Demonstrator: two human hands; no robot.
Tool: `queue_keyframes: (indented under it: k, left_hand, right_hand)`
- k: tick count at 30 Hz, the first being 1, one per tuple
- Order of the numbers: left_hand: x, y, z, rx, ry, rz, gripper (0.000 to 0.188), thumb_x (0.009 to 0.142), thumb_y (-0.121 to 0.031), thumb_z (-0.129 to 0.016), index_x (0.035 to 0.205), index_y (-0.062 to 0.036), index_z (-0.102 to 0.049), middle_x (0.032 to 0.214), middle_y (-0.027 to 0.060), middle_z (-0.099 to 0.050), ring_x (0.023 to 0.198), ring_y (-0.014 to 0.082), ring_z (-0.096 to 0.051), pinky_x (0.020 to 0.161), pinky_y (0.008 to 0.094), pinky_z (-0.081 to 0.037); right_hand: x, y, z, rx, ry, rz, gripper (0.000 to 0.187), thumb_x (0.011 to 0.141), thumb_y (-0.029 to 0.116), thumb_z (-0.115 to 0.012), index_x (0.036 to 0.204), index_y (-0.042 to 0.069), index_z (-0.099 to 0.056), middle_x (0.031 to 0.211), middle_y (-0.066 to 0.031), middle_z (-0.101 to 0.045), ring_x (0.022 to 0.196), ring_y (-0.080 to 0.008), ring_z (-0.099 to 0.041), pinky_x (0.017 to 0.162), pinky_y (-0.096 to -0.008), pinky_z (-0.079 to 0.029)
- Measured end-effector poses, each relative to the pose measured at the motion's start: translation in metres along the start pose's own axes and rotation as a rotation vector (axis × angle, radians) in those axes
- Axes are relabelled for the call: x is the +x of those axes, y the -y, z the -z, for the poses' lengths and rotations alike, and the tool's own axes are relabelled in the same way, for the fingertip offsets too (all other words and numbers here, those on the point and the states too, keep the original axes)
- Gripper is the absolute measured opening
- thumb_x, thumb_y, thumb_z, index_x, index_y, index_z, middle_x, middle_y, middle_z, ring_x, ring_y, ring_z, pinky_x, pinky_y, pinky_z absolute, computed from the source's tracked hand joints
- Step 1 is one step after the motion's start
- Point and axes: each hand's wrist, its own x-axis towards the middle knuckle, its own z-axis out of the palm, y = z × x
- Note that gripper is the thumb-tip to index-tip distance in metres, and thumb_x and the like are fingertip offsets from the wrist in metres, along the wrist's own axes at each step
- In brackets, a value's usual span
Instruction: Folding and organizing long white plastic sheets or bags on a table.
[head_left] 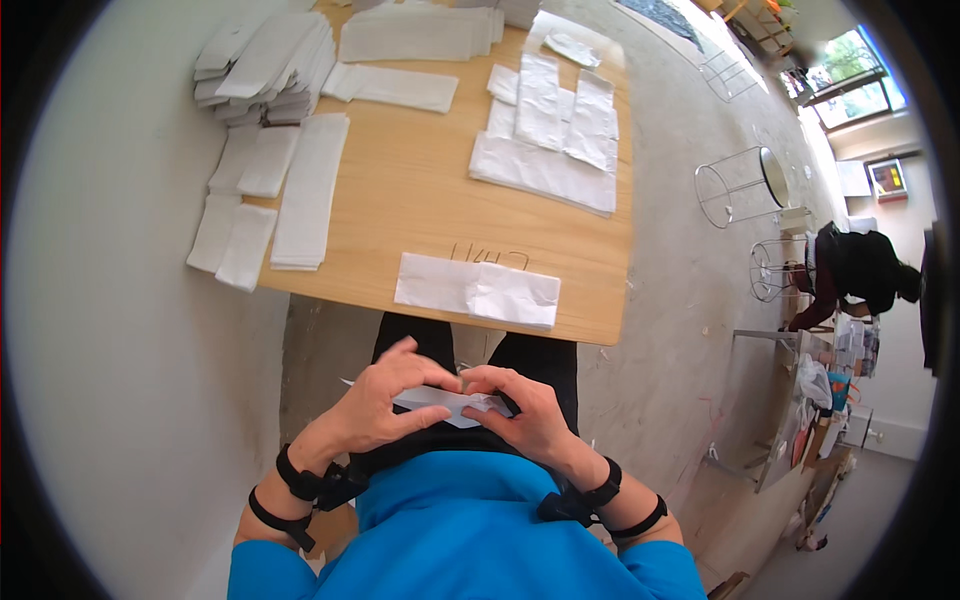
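Above my lap, just off the table's near edge, I hold a folded white paper sheet [455, 407]. My left hand [385, 400] curls over its left part, thumb lying along the paper and fingertips near the far edge. A corner of the paper pokes out left of that hand. My right hand [522, 412] pinches the right part between thumb and fingers. Both hands' fingertips almost meet at the middle. Closest on the table lies a folded white paper strip [435, 283], with a second folded paper piece [515, 294] overlapping its right end.
The wooden table [400, 180] carries a stack of folded papers [265, 65] at the far left and crumpled paper pieces [540, 165] at the right. A wall [130, 250] borders the left. Wire stools [740, 187] and a person [860, 270] are off to the right.
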Motion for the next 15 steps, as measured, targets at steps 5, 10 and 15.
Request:
queue_keyframes:
  k: [5, 10, 15]
  left_hand:
    - [0.001, -0.034, -0.012, -0.203, -0.177, -0.001, 0.008, 0.087, -0.007, -0.069, 0.093, -0.0026, -0.065, 0.087, 0.0065, -0.066, 0.077, 0.0147, -0.062, 0.068, 0.0262, -0.049]
    - [0.001, -0.058, -0.019, -0.258, -0.271, -0.085, 0.008, 0.086, -0.005, -0.071, 0.092, -0.0024, -0.066, 0.087, 0.0066, -0.067, 0.079, 0.0142, -0.062, 0.070, 0.0257, -0.048]
    - [0.000, -0.066, -0.028, -0.215, -0.376, -0.120, 0.008, 0.085, -0.005, -0.071, 0.090, -0.0021, -0.066, 0.086, 0.0064, -0.067, 0.078, 0.0140, -0.062, 0.070, 0.0256, -0.048]
  right_hand:
    - [0.000, 0.048, 0.023, -0.093, -0.209, 0.153, 0.052, 0.070, 0.005, -0.082, 0.117, 0.005, -0.059, 0.111, -0.0131, -0.065, 0.103, -0.0233, -0.064, 0.087, -0.0342, -0.053]
    - [-0.013, 0.063, 0.030, -0.301, -0.363, 0.429, 0.047, 0.063, 0.008, -0.088, 0.101, 0.004, -0.063, 0.131, -0.0194, -0.053, 0.112, -0.0297, -0.058, 0.094, -0.0388, -0.051]
    - [-0.026, 0.075, 0.036, -0.354, -0.414, 0.504, 0.042, 0.064, 0.013, -0.088, 0.098, 0.005, -0.065, 0.133, -0.0191, -0.050, 0.112, -0.0301, -0.058, 0.091, -0.0400, -0.050]
